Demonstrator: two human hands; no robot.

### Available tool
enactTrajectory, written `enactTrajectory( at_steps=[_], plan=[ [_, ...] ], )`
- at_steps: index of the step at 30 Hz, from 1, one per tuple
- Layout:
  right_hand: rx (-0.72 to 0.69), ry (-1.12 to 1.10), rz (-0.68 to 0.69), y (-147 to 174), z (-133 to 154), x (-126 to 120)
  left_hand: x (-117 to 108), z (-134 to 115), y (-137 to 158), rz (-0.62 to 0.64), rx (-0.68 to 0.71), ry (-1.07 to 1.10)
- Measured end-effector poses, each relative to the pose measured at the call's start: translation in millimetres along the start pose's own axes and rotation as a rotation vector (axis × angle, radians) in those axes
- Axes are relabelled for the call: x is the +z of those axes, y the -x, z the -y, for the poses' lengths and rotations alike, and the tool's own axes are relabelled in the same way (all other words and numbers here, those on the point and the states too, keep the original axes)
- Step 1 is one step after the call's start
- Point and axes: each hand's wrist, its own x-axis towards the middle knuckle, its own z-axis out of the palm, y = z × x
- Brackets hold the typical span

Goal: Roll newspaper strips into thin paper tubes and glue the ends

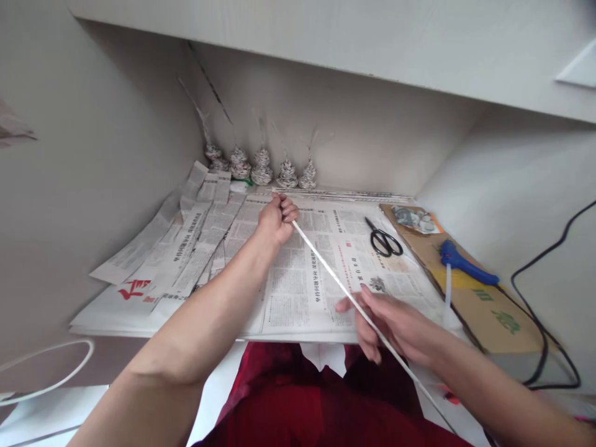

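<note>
A long, thin rolled paper stick (321, 259) slants from the middle of the newspaper-covered table down to the lower right. My left hand (278, 217) is closed around its upper end. Lower along the stick, my right hand (379, 320) has its fingers apart, with the stick passing across the palm side near thumb and index finger. Whether those fingers touch the stick is hard to tell. Beneath both hands lies spread newspaper (298, 292).
Several woven paper gourd shapes (262, 167) line the back wall, with thin paper sticks (344, 196) beside them. Newspaper strips (190, 230) lie left. Black scissors (385, 241) rest at right, near cardboard (488, 320) bearing a blue glue gun (468, 264). A shelf (326, 37) overhangs.
</note>
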Motion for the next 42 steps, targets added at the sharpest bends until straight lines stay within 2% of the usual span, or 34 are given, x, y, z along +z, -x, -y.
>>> enactTrajectory(
  at_steps=[4,7,10,13,19,25,32,35,39,40,42],
  plan=[
    [-0.096,0.016,0.084,-51,35,2,-1,13,3,0.023,-0.042,-0.030],
    [-0.127,-0.006,0.106,-88,50,6,-3,17,4,0.048,-0.054,-0.035],
    [-0.151,-0.025,0.067,-111,57,8,-4,18,3,0.036,-0.040,-0.043],
    [-0.201,-0.017,0.011,-120,57,7,-4,17,3,0.029,-0.032,-0.055],
    [-0.243,0.020,-0.008,-122,54,7,-5,19,2,0.026,-0.019,-0.084],
    [-0.249,0.040,-0.091,-118,54,11,-7,21,4,0.029,-0.036,-0.153],
    [-0.264,0.244,-0.139,-72,24,11,-4,7,0,0.007,-0.009,-0.073],
    [-0.233,0.186,-0.167,-57,8,11,-2,5,1,0.028,-0.026,-0.052],
    [-0.141,-0.061,-0.008,-49,-1,14,-1,5,3,0.059,-0.040,-0.050],
    [-0.128,-0.058,0.009,-47,-2,16,-1,4,3,0.046,-0.029,-0.051],
    [-0.147,0.120,-0.054,-40,-2,17,-1,0,1,-0.002,0.016,-0.051]
  ],
)
